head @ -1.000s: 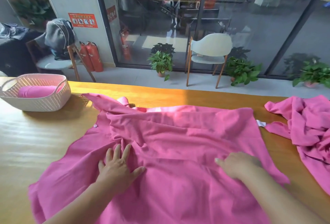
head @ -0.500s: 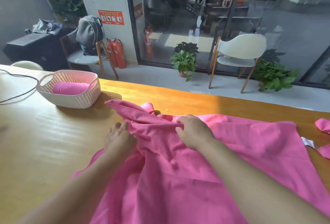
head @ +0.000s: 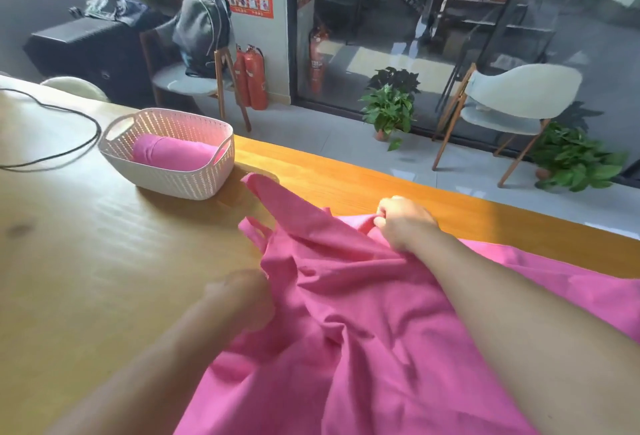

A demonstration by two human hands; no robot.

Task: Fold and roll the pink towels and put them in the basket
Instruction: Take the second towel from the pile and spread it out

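A large crumpled pink cloth towel point(head: 363, 313) lay spread over the near right of the yellow wooden table point(head: 86, 261); your right hand point(head: 403, 221) pinched a fold at its far edge, the grip closed on the fabric; your left hand point(head: 242, 296) sat at the towel's left edge, too blurred to tell whether its grip held the cloth; to the far left stood a white woven plastic basket point(head: 166, 178) with one rolled pink towel point(head: 173, 155) inside; a black cable point(head: 69, 143) trailed beyond it.
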